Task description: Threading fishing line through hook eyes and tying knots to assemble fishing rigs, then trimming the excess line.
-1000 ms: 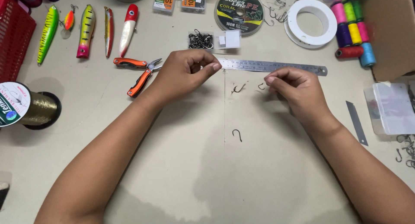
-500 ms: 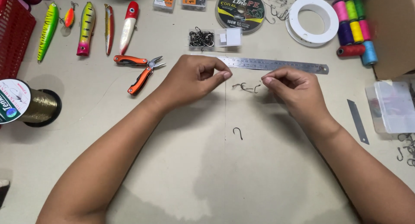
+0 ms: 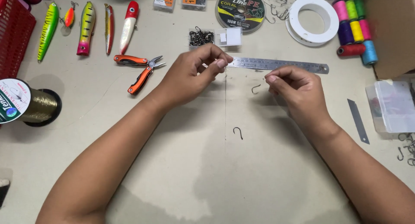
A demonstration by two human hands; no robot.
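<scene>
My left hand point(image 3: 192, 72) pinches a thin clear fishing line point(image 3: 225, 104) between thumb and forefinger, just at the left end of the steel ruler point(image 3: 285, 65). The line hangs down from those fingertips over the table. My right hand point(image 3: 296, 90) is pinched shut below the ruler's middle, apparently on the same line. A small dark hook point(image 3: 256, 89) hangs just left of the right fingertips. A second loose hook point(image 3: 237, 133) lies on the table between my forearms.
Orange folding pliers point(image 3: 138, 72) lie left of my left hand, several fishing lures point(image 3: 86, 27) beyond them. A gold line spool point(image 3: 32, 105) and red basket point(image 3: 15, 31) stand far left. A hook pile point(image 3: 201, 37), line disc point(image 3: 241, 10), white ring spool point(image 3: 313, 20), thread spools point(image 3: 354, 27), blade point(image 3: 358, 120) and clear box point(image 3: 391, 106) lie around.
My left hand's fingertips have lifted up to the ruler's left end. The hook that hung midway between my hands now sits close to my right fingertips.
</scene>
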